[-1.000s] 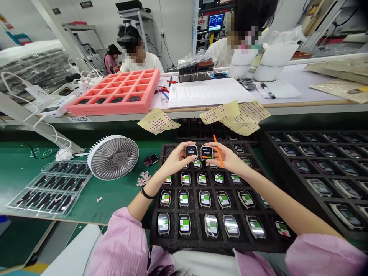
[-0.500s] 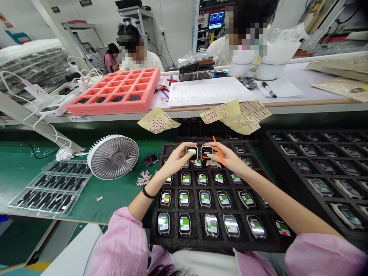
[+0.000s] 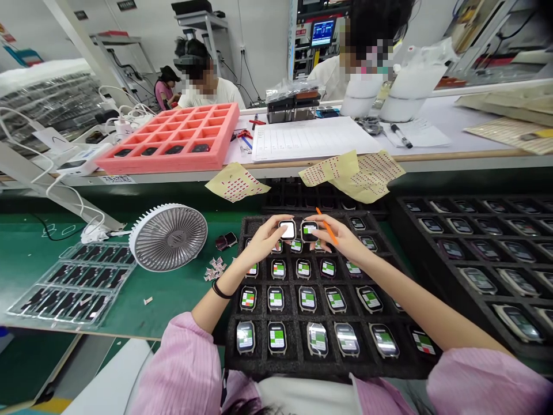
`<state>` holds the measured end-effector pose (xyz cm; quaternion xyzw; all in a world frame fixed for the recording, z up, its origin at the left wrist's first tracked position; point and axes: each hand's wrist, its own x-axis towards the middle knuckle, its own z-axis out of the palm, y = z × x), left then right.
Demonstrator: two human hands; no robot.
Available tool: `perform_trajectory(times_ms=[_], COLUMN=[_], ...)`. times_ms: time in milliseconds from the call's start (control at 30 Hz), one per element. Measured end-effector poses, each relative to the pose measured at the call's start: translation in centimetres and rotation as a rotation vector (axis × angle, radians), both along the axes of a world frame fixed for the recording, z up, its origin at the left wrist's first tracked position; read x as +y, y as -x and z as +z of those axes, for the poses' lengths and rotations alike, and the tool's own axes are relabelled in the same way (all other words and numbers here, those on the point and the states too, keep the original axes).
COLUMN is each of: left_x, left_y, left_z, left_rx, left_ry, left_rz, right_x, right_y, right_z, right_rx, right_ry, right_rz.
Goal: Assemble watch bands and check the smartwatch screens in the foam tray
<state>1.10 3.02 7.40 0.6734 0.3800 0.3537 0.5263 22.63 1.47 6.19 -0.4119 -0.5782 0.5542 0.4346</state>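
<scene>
My left hand [image 3: 266, 239] pinches a black square smartwatch [image 3: 287, 230] by its sides, its screen glowing white. Close beside it, my right hand [image 3: 339, 236] grips a second smartwatch [image 3: 309, 231] showing a green display, along with an orange stylus [image 3: 327, 226] that rises between the fingers. Both hands hover over the top rows of a black foam tray [image 3: 259, 363], whose square pockets hold several watches with green and white screens. My hands hide part of the tray's upper rows.
A second black tray of watches [image 3: 432, 200] lies to the right. On the left are a white desk fan [image 3: 168, 237] and a clear plastic tray [image 3: 71, 288]. Sticker sheets [image 3: 352, 176] and a pink foam tray [image 3: 173, 164] lie beyond, with co-workers [image 3: 205, 78] across the bench.
The left watch's screen has changed from green to white, and the right watch's from a dark red-marked display to green. The stylus tilts slightly differently.
</scene>
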Motion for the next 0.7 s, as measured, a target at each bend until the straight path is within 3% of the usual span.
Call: perform_trajectory(times_ms=[433, 700], left_x=[0.04, 0.16], left_y=[-0.17, 0.06], left_z=[0.17, -0.55], left_rx=[0.034, -0.02], left_ry=[-0.02, 0.05], left_rz=[0.056, -0.065], right_x=[0.0, 0.35], right_y=[0.26, -0.27], right_z=[-0.02, -0.33], right_rx=[-0.024, -0.012], right_ry=[-0.017, 0.016], right_rz=[-0.073, 0.006])
